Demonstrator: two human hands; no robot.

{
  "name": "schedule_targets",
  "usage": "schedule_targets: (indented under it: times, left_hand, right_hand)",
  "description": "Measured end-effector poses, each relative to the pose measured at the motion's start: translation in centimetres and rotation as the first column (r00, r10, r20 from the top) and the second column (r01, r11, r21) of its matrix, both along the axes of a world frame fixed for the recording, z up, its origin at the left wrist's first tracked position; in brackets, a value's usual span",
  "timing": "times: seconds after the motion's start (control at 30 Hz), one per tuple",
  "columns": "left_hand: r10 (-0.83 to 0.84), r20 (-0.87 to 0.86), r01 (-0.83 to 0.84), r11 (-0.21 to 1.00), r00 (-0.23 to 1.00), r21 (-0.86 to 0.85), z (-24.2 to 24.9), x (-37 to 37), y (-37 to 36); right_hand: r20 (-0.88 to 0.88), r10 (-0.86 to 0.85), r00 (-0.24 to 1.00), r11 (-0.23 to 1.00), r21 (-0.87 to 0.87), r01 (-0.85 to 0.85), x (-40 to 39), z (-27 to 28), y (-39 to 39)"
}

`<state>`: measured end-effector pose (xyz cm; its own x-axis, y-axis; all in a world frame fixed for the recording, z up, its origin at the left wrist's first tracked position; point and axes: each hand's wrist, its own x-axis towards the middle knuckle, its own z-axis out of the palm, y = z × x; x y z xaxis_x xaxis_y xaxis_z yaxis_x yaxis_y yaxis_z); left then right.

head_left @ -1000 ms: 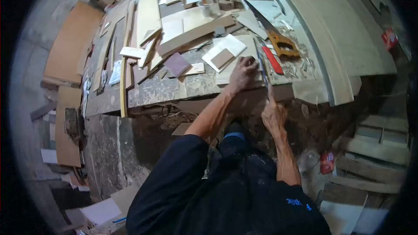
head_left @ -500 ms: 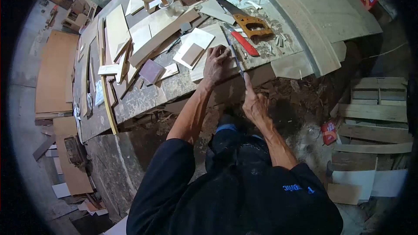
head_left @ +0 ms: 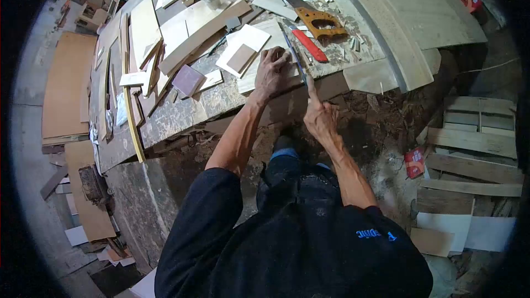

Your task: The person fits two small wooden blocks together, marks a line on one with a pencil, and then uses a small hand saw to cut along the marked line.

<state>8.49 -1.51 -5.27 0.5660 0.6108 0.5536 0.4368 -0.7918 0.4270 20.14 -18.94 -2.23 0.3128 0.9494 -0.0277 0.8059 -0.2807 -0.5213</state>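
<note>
My left hand (head_left: 270,73) rests at the front edge of the workbench (head_left: 204,102), on a pale wooden board (head_left: 251,80). Its fingers are curled down, and whatever lies beneath them is hidden. My right hand (head_left: 321,117) is closed around the near end of a long, thin, dark tool, probably a file (head_left: 295,55). The index finger stretches along it. The file points away from me across the bench edge, just right of my left hand. Right of its far end lies a red-handled cutter (head_left: 309,44), and beyond that a handsaw (head_left: 320,22) with a yellow-brown handle.
A purple-brown block (head_left: 188,80) and a small square wood piece (head_left: 241,58) lie to the left. Long boards and a yellow strip (head_left: 133,127) cover the bench's left side. A large curved panel (head_left: 386,33) takes up the right. Wooden pieces (head_left: 472,140) are stacked at lower right.
The view has shifted slightly, so the bench sits higher in it. My right hand and the file have moved a little forward, away from me. My left hand keeps its place on the board.
</note>
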Motion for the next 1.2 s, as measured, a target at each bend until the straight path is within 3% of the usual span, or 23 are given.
schedule_targets:
  times: [0.17, 0.2, 0.3, 0.4, 0.5, 0.7, 0.8, 1.2]
  left_hand:
    - [0.007, 0.028, -0.005, 0.999, 1.0, -0.05, 0.0, 0.0, 0.1]
    - [-0.009, 0.002, 0.009, 0.998, 1.0, -0.055, 0.5, -0.2, -0.2]
    - [-0.02, 0.004, 0.021, 0.997, 1.0, -0.073, 0.9, 0.0, -0.1]
    - [0.05, 0.034, -0.047, 0.994, 0.998, -0.096, -0.5, 0.4, 0.6]
    - [0.071, 0.007, -0.07, 0.992, 0.997, -0.103, -1.0, 0.4, 0.8]
    - [0.089, -0.056, -0.092, 0.994, 0.994, -0.054, -1.8, 0.5, 1.2]
    - [0.088, -0.079, -0.09, 0.995, 0.993, -0.035, -1.8, 0.6, 1.1]
    - [0.141, -0.134, -0.137, 0.99, 0.981, 0.041, -1.9, 0.7, 1.1]
  right_hand:
    - [-0.089, -0.068, 0.994, 0.995, 0.07, 0.074, 0.7, 0.9, -0.1]
    - [0.012, -0.08, 0.997, 0.996, 0.05, 0.08, 0.7, 0.8, -0.5]
    - [-0.008, -0.044, 0.999, 0.999, 0.023, 0.044, 0.6, 0.0, -1.3]
    - [-0.062, 0.024, 0.998, 0.979, 0.206, -0.011, 0.5, -0.2, -2.1]
    - [-0.073, -0.021, 0.997, 0.999, 0.048, 0.025, 0.4, 0.5, -2.6]
    - [-0.025, -0.045, 0.999, 0.999, -0.03, 0.044, -0.1, 0.7, -3.0]
    - [-0.069, -0.017, 0.997, 0.996, 0.084, 0.023, -0.1, 0.3, -3.4]
    - [-0.01, -0.051, 0.999, 0.998, -0.046, 0.051, -0.5, 0.7, -4.1]
